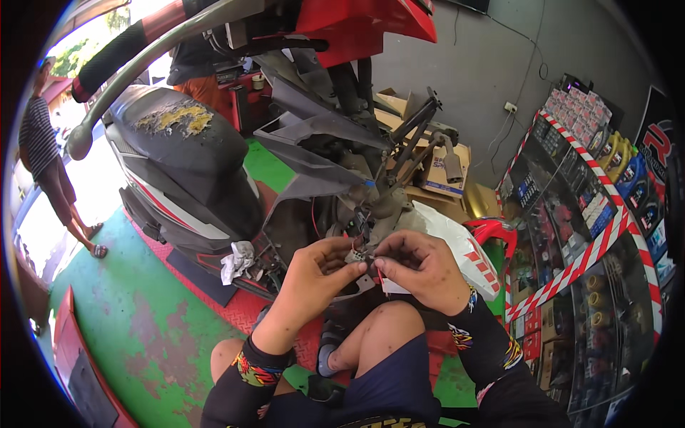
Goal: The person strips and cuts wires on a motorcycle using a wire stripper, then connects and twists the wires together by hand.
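My left hand (319,269) and my right hand (427,271) meet at the opened front of a scooter (300,191), both closed in a pinch. Between the left fingertips is a small pale wire connector (356,255); its exact form is too small to make out. Thin red and white wires (379,274) hang from the right thumb and fingertips. Behind the fingers, the scooter's bare steering stem and more wiring show, partly hidden by my hands. A loosened dark plastic panel (317,182) sticks out above them.
A scooter with a torn seat (182,125) and a crumpled white rag (237,261) stands left. The red handlebar cover (360,28) hangs overhead. White fairing (457,246), cardboard boxes (448,171) and a striped-tape glass display case (571,235) flank the right. A bystander (53,143) stands far left.
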{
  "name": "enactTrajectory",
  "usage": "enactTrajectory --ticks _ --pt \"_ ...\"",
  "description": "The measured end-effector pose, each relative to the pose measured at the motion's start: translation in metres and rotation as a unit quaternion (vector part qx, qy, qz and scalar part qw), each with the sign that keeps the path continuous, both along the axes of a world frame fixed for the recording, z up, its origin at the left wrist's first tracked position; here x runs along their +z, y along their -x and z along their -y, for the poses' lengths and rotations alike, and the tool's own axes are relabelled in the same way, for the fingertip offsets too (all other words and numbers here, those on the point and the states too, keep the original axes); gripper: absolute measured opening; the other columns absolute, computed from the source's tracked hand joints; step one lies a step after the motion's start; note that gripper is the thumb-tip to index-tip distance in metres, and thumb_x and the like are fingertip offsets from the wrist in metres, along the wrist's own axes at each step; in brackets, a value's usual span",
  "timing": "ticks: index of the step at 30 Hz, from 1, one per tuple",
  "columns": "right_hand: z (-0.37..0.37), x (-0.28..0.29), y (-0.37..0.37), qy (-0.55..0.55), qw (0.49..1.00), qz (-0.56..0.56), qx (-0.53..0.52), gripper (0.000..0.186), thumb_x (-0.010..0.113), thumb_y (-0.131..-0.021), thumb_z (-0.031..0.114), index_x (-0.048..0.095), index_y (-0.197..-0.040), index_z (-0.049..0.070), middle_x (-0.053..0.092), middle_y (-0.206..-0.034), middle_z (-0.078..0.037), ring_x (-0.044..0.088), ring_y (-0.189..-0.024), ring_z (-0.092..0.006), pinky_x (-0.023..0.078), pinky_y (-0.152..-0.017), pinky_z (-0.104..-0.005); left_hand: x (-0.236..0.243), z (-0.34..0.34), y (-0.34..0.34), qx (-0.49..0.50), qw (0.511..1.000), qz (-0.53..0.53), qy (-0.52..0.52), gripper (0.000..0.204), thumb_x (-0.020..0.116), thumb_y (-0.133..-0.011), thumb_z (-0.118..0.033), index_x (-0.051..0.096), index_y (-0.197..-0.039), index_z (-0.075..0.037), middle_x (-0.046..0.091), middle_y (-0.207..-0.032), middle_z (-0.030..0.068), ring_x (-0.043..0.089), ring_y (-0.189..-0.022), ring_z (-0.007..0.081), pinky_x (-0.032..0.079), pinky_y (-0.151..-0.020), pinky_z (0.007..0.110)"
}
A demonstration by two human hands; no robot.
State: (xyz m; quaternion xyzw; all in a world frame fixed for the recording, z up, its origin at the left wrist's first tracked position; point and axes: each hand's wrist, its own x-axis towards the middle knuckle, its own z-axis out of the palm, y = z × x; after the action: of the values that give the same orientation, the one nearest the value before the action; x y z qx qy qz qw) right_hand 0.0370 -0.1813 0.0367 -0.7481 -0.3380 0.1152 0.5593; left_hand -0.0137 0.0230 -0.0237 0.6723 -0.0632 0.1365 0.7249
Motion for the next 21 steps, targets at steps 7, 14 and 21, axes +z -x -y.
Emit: enactTrajectory --ticks 7,14,21 --pt "-0.006 0.003 -0.002 0.002 1.0 0.009 -0.014 0.038 0.067 -0.096 0.004 0.055 -0.132 0.0 0.072 -0.102 -0.008 0.067 -0.093 -0.0094 0.054 -0.083 -0.0253 0.012 -0.009 -0.001 -0.016 1.0 0.003 0.016 0.03 0.078 -0.087 0.001 0.064 -0.113 0.006 0.075 -0.102 0.011 0.069 -0.094 0.01 0.055 -0.081 0.024" --pt "-0.016 -0.008 0.001 -0.03 0.998 -0.043 -0.036 0.035 0.069 -0.097 0.005 0.058 -0.129 -0.003 0.073 -0.105 -0.012 0.069 -0.097 -0.0122 0.055 -0.086 -0.0255 0.012 -0.016 0.0 -0.027 0.998 0.047 -0.015 0.029 0.078 -0.087 0.001 0.065 -0.112 0.004 0.074 -0.097 0.009 0.07 -0.085 0.0099 0.055 -0.074 0.024" --pt "-0.026 -0.026 0.008 -0.093 0.989 -0.044 -0.109 0.028 0.071 -0.096 0.003 0.063 -0.121 -0.006 0.075 -0.1 -0.012 0.07 -0.091 -0.012 0.057 -0.081 -0.0246 0.015 -0.021 -0.002 -0.063 0.997 0.037 -0.026 0.031 0.08 -0.085 0.003 0.063 -0.111 0.002 0.071 -0.098 0.0061 0.068 -0.09 0.0093 0.056 -0.081 0.025"
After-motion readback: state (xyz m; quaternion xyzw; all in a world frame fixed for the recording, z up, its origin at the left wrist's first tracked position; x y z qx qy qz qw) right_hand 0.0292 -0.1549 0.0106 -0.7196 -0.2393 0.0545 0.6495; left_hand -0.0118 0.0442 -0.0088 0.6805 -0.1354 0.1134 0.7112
